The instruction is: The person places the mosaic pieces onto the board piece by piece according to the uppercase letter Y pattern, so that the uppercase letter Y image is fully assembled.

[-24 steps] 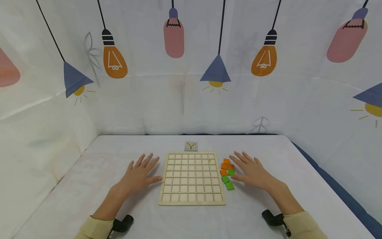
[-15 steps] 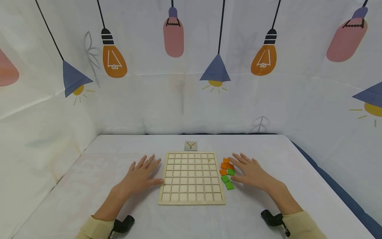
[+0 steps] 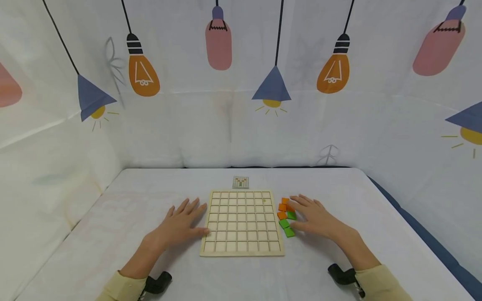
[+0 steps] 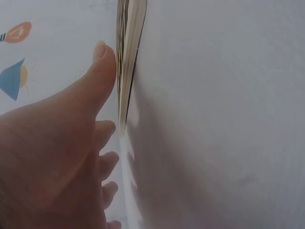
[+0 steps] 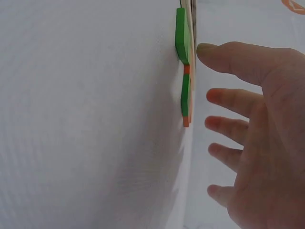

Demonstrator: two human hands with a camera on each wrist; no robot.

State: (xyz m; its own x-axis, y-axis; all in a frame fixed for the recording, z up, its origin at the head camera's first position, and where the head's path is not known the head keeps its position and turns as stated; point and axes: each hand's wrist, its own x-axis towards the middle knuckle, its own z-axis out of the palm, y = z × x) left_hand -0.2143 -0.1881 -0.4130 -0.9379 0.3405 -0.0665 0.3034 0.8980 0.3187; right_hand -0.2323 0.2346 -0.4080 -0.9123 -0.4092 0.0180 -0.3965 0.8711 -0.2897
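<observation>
A pale wooden grid board (image 3: pixel 242 253) lies flat in the middle of the white table, its squares bare. My left hand (image 3: pixel 177 228) is at the board's left side, fingers spread, the thumb tip overlapping the left rim in the head view. In the left wrist view the thumb (image 4: pixel 102 71) is right beside the board's edge (image 4: pixel 129 67). To the right of the board lie several orange tiles (image 3: pixel 282 215) and green tiles (image 3: pixel 289 232). Over their right side hovers my right hand (image 3: pixel 316 219), fingers extended and holding nothing; it partly hides an orange tile.
A small card (image 3: pixel 240 182) printed with a coloured grid pattern lies behind the board. The white table (image 3: pixel 241 280) ends at a fabric backdrop (image 3: pixel 180 125) printed with lamps. Black wrist devices (image 3: pixel 158 283) sit at both sleeves.
My left hand has shifted slightly right, its thumb now over the board's rim. The right hand has drifted a little down and left over the tiles. The board and tiles stay in place.
</observation>
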